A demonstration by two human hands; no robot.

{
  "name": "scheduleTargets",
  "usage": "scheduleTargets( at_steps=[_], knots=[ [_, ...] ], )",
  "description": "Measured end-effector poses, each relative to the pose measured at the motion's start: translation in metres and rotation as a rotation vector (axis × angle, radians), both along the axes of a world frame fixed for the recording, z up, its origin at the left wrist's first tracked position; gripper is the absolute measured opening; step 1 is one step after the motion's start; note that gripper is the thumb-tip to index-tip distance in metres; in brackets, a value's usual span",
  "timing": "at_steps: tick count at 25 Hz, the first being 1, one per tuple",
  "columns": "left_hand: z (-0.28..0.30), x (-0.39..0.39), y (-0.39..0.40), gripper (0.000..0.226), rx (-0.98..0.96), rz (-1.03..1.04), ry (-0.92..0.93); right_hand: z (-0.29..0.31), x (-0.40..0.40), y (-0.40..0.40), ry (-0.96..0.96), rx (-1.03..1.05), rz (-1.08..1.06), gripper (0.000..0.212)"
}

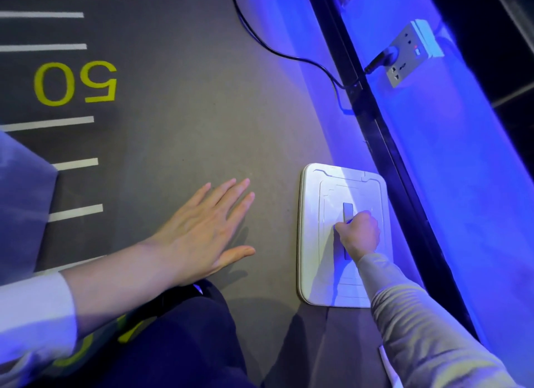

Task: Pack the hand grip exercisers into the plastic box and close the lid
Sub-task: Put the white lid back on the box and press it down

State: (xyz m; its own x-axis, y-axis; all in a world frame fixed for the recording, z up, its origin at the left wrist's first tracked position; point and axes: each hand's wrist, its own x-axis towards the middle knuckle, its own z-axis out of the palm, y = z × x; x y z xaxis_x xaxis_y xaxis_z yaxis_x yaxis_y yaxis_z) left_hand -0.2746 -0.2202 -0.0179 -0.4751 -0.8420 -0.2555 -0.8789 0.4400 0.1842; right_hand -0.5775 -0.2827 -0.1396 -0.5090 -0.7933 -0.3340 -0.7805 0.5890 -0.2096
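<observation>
The white plastic box (313, 243) stands on the grey floor at the right, its lid down, lit blue along the far edge. My right hand (358, 233) is closed around the handle (348, 210) in the middle of the lid. My left hand (199, 234) hovers flat over the bare floor to the left of the box, fingers spread and holding nothing. No hand grip exercisers are visible; the inside of the box is hidden by the lid.
A wall with a blue-lit strip and a black rail (372, 122) runs along the right side. A power socket (410, 54) with a black cable (260, 38) plugged in hangs on it. The floor bears white lines and a yellow "50" (75, 83). My dark-trousered knee (179, 338) is at the bottom.
</observation>
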Motion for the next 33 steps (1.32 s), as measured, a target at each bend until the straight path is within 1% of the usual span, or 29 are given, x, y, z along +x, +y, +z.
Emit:
scheduleTargets(
  at_steps=[3, 7, 10, 13, 16, 19, 22, 27, 31, 33],
  knots=[
    [0.001, 0.003, -0.002, 0.087, -0.006, 0.001, -0.008, 0.002, 0.001, 0.000, 0.011, -0.008, -0.016, 0.027],
    [0.002, 0.007, -0.003, 0.088, -0.039, 0.000, -0.033, 0.013, 0.010, -0.009, 0.037, -0.054, 0.031, 0.017],
    [0.007, 0.010, -0.006, 0.088, -0.066, 0.021, -0.041, 0.029, 0.033, -0.024, 0.030, -0.131, 0.104, 0.024],
    [0.016, 0.022, -0.009, 0.090, -0.109, 0.019, -0.079, 0.053, 0.072, -0.041, 0.004, -0.208, 0.228, 0.027],
    [0.031, 0.044, -0.014, 0.086, -0.232, 0.037, -0.089, 0.077, 0.117, -0.055, -0.037, -0.276, 0.381, 0.031],
    [0.047, 0.080, -0.016, 0.089, -0.237, 0.117, -0.132, 0.104, 0.171, -0.060, -0.107, -0.356, 0.525, 0.027],
    [0.062, 0.114, -0.008, 0.091, -0.296, 0.184, -0.175, 0.130, 0.222, -0.059, -0.172, -0.417, 0.637, 0.022],
    [0.079, 0.174, 0.027, 0.093, -0.347, 0.308, -0.238, 0.165, 0.301, -0.047, -0.235, -0.474, 0.828, 0.021],
    [0.091, 0.216, 0.068, 0.085, -0.408, 0.437, -0.302, 0.188, 0.359, -0.031, -0.229, -0.481, 1.001, 0.019],
    [0.094, 0.235, 0.092, 0.082, -0.417, 0.507, -0.320, 0.197, 0.389, -0.020, -0.209, -0.477, 1.130, 0.018]
  ],
)
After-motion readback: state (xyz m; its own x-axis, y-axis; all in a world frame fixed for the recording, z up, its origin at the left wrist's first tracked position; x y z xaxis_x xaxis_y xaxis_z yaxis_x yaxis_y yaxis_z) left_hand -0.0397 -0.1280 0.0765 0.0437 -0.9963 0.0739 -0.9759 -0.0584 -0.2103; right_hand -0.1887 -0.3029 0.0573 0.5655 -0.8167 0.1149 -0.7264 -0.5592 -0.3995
